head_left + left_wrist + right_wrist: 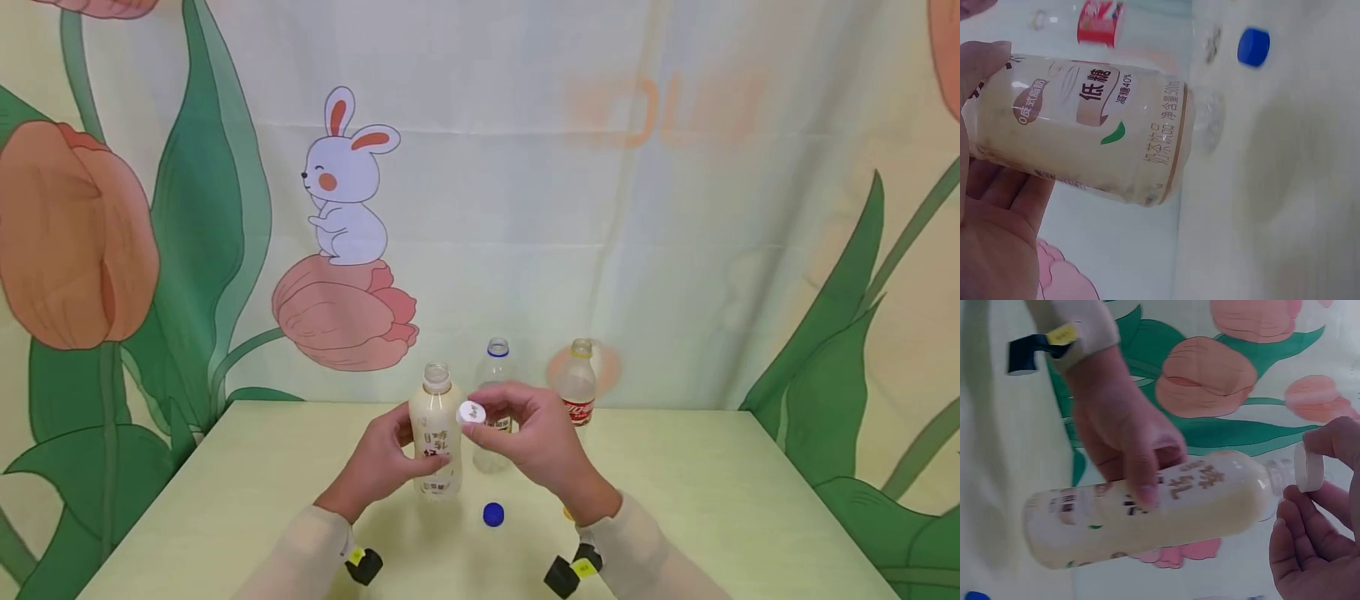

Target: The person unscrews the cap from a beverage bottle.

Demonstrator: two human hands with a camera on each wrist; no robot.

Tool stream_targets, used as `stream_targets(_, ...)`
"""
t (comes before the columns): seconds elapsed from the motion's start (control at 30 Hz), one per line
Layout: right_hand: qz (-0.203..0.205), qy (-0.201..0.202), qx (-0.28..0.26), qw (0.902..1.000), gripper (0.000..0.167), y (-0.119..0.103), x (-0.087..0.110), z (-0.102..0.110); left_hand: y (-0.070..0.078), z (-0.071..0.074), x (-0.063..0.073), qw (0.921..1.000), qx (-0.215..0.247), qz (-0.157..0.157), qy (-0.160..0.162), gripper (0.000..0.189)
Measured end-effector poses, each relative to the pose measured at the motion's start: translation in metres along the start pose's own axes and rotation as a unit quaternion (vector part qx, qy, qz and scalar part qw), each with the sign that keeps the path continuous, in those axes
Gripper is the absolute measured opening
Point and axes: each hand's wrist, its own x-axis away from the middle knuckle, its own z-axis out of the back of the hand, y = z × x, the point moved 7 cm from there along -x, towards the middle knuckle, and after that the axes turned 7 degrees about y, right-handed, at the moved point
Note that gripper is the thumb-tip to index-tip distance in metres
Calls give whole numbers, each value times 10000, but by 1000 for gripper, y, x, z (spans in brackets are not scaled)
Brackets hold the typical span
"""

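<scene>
My left hand grips a milk tea bottle round its body, thumb across the printed front. The bottle is upright with its neck bare, and pale liquid shows inside. Between thumb and fingers my right hand pinches a white cap, just right of the bottle's shoulder in the head view. The right wrist view has the cap right by the bottle's open mouth. In the left wrist view the bottle's base stands apart from the shadow on the table.
A blue cap lies on the table in front of the bottle. Partly behind my right hand is a clear bottle with a blue neck ring. Farther right stands a clear bottle with a red label. A yellow cap peeks out by my right wrist.
</scene>
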Motion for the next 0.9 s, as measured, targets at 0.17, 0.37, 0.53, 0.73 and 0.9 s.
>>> stream_targets(0.17,-294,-281,249,9989,22,28,7,-19,-19,11,-16,9996,-67,231,-140,71)
stream_targets(0.37,-519,-656,493,9953,22,60,16,-48,-36,25,-34,9989,-66,432,-167,72)
stream_targets(0.53,-767,-1019,811,9885,19,88,24,-75,-47,32,-43,9981,-139,600,-48,74)
stream_targets(0.73,-1180,-1443,1176,9754,19,122,30,-104,-57,34,-50,9978,-418,507,70,67)
stream_targets(0.9,-1262,-1724,1592,9639,17,142,33,-122,-63,33,-54,9979,-401,508,95,66)
